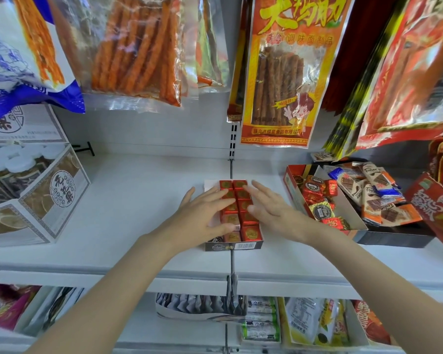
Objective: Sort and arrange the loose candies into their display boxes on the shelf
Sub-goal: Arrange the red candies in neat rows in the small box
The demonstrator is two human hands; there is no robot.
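On the white metal shelf (128,200), under hanging bags of orange snack sticks, the work sits near the middle: a small, shallow cardboard display box (234,246) with a dark printed front edge, packed in two neat columns with square candies in red foil wrappers (241,198). To its right, just beside it, a larger red open cardboard box (293,198) holds a loose jumble of red and gold foil candies together with brown-and-white chocolate bar wrappers (374,200), some spilling over its far side. At the far left stands a grey-and-white printed carton of lidded jars (59,198), well apart from the task. The left hand (205,215) lies flat over the left column of red squares, fingers straight and spread, holding nothing; the right hand (271,210) rests the same way along the right column, its grip likewise released. The step in hand looks like pressing and squaring the rows so that they sit level in the small box, which seems nearly full. The next move probably calls for lifting one hand away, reaching into the mixed box on the right, and picking out matching pieces without dragging the settled rows askew.
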